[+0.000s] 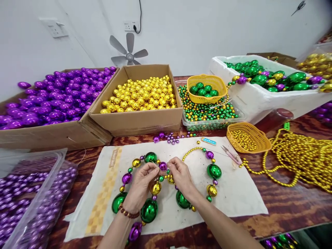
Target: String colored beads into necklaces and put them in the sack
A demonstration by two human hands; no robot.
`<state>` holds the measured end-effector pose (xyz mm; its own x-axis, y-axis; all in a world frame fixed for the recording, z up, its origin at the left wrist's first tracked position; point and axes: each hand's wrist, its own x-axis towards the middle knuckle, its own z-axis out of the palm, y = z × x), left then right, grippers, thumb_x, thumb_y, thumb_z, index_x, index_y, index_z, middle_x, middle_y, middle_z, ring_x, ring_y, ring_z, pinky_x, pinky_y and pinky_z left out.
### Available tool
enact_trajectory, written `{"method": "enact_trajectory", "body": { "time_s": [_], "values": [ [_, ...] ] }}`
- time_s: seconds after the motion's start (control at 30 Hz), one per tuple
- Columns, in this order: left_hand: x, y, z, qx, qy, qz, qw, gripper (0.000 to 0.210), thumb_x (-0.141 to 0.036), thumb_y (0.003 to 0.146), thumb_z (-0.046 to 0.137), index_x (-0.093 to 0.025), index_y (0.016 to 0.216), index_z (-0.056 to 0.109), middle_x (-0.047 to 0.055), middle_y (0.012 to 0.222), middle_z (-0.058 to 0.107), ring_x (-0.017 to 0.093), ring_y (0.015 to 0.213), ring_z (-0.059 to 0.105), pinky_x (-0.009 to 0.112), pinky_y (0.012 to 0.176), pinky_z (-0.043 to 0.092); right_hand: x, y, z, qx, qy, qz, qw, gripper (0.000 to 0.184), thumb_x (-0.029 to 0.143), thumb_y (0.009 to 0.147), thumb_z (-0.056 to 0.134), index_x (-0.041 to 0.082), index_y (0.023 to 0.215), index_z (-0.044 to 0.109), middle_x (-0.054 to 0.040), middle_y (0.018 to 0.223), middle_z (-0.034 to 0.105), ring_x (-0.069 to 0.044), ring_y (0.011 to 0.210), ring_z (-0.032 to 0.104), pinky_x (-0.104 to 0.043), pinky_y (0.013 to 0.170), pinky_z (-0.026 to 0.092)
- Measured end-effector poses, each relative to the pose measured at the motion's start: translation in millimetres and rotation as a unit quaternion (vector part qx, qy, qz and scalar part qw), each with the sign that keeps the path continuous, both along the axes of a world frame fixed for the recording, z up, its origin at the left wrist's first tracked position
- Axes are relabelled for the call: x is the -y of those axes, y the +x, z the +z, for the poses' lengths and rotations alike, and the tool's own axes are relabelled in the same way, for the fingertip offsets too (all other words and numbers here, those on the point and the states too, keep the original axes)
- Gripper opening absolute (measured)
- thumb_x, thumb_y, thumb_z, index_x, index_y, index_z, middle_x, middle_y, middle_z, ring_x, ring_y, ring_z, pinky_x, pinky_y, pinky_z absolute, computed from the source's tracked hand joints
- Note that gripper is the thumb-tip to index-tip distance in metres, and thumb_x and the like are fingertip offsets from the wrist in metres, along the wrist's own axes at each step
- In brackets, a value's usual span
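A strand of shiny green, gold and purple beads lies looped on the white cloth. My left hand, with a brown bead bracelet at the wrist, pinches the strand beside a purple bead. On that bead's other side, the thumb and fingers of my right hand are pressed together, also on the strand. What exactly lies between the fingertips is too small to tell. To the right, large beads and a curve of small gold beads form another loop.
Behind the cloth stand boxes of purple beads and gold beads, a tray of small mixed beads and a foam box. Snips, a yellow basket and gold bead chains lie right. Purple strands fill the left.
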<state>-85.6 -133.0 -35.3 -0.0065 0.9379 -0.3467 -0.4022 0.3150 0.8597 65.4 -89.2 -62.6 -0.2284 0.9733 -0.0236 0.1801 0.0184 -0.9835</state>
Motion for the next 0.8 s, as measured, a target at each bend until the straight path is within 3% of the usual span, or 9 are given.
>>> {"method": "enact_trajectory", "body": {
  "time_s": [0.13,0.23,0.3,0.37,0.43,0.57,0.67,0.8],
  "values": [
    [-8.4,-6.6,-2.2,0.017,-0.037,-0.04,0.998,0.019,-0.022,0.079,0.071,-0.018,0.093,0.06,0.0,0.073,0.064,0.012,0.069,0.061,0.023,0.07,0.044,-6.1,2.4,3.5,-0.021,0.015,0.034,0.999,0.019,0.032,0.096,0.038,0.019,0.088,0.049,0.003,0.065,0.054,-0.013,0.057,0.054,-0.021,0.055,0.042],
    [-13.4,-7.2,-2.1,0.018,-0.031,-0.07,0.997,0.019,-0.021,0.078,0.071,-0.017,0.094,0.061,0.001,0.073,0.063,0.012,0.068,0.059,0.023,0.069,0.043,-16.5,0.6,15.9,-0.019,0.059,0.075,0.995,0.014,0.029,0.093,0.045,0.02,0.086,0.054,0.0009,0.078,0.058,-0.013,0.069,0.057,-0.022,0.066,0.043],
    [-16.0,-7.1,-1.0,0.012,-0.015,-0.088,0.996,0.014,-0.021,0.079,0.07,-0.015,0.089,0.062,0.002,0.074,0.063,0.011,0.067,0.057,0.023,0.069,0.043,-24.5,-3.7,25.2,0.031,0.116,0.124,0.985,0.01,0.024,0.092,0.048,0.021,0.088,0.056,-0.0011,0.094,0.059,-0.015,0.084,0.057,-0.024,0.076,0.041],
    [-17.7,-8.1,0.2,0.002,0.002,-0.09,0.996,0.011,-0.021,0.08,0.069,-0.014,0.085,0.063,0.002,0.074,0.062,0.011,0.068,0.056,0.023,0.069,0.042,-32.0,-8.2,32.1,0.104,0.161,0.171,0.966,0.01,0.022,0.092,0.047,0.022,0.094,0.056,-0.0021,0.1,0.06,-0.016,0.088,0.056,-0.026,0.077,0.039],
    [-18.2,-10.3,1.4,-0.011,0.007,-0.079,0.997,0.01,-0.022,0.082,0.067,-0.014,0.083,0.062,0.002,0.073,0.06,0.011,0.068,0.054,0.023,0.069,0.042,-38.4,-10.0,35.1,0.152,0.172,0.199,0.953,0.012,0.024,0.095,0.043,0.022,0.097,0.055,-0.0018,0.093,0.062,-0.015,0.08,0.057,-0.025,0.07,0.038],
    [-16.9,-14.0,2.9,-0.031,0.002,-0.064,0.997,0.011,-0.025,0.084,0.065,-0.016,0.081,0.06,0.001,0.071,0.06,0.011,0.068,0.054,0.023,0.07,0.041,-48.0,0.5,35.4,0.144,0.143,0.262,0.944,0.021,0.032,0.098,0.041,0.021,0.094,0.059,0.0032,0.07,0.064,-0.012,0.063,0.058,-0.02,0.059,0.038],
    [-16.0,-15.0,3.0,-0.042,0.0,-0.065,0.997,0.012,-0.027,0.085,0.064,-0.017,0.08,0.058,0.0,0.071,0.061,0.011,0.069,0.054,0.023,0.069,0.041,-50.8,17.9,40.8,0.149,0.146,0.308,0.928,0.013,0.027,0.092,0.055,0.021,0.087,0.065,0.0036,0.075,0.068,-0.011,0.068,0.06,-0.018,0.059,0.037],
    [-16.8,-18.1,4.8,-0.085,0.008,-0.09,0.992,0.012,-0.025,0.083,0.066,-0.016,0.081,0.058,0.002,0.076,0.064,0.013,0.075,0.058,0.025,0.074,0.042,-40.7,47.3,60.3,0.205,0.177,0.292,0.917,0.011,0.019,0.088,0.058,0.019,0.083,0.068,-0.0013,0.084,0.07,-0.016,0.079,0.061,-0.024,0.069,0.035]
  ]
}}
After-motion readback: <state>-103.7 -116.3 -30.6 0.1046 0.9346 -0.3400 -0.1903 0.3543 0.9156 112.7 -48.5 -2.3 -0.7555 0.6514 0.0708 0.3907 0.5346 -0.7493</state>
